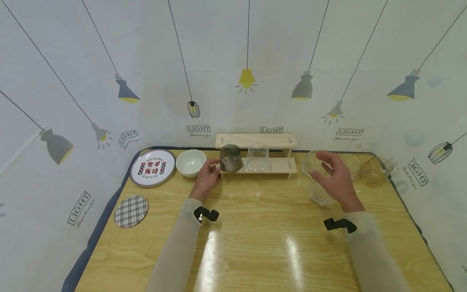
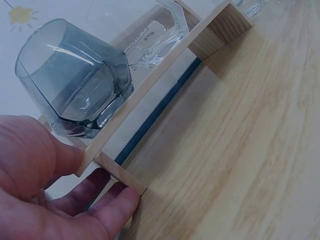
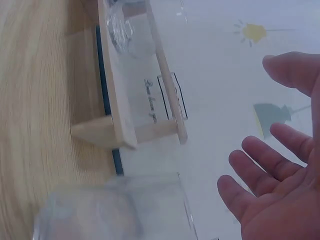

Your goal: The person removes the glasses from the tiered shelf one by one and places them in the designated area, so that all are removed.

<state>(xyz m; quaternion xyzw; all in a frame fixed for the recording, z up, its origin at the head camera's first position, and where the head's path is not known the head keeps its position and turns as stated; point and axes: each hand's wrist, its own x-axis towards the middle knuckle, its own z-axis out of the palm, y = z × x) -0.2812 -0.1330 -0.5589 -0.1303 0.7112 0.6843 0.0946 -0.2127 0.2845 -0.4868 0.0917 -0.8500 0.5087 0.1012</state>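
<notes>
A wooden two-step rack (image 1: 277,165) stands at the back of the table. On its lower shelf a grey glass (image 1: 231,158) and a clear glass (image 1: 257,157) lie tilted. My left hand (image 1: 211,171) is at the rack's left end. In the left wrist view its fingertips (image 2: 122,200) touch the rack's foot (image 2: 120,172), just below the grey glass (image 2: 75,80). My right hand (image 1: 327,168) hovers with fingers spread and holds nothing, over two clear glasses (image 1: 313,162) (image 1: 321,195) to the right of the rack. In the right wrist view the hand (image 3: 272,150) is bare, above a blurred clear glass (image 3: 115,210).
An amber glass (image 1: 373,170) sits at the far right. A white bowl (image 1: 191,162) and a printed plate (image 1: 152,167) lie left of the rack, and a plaid coaster (image 1: 131,211) near the left edge. A wall with printed lamps stands close behind.
</notes>
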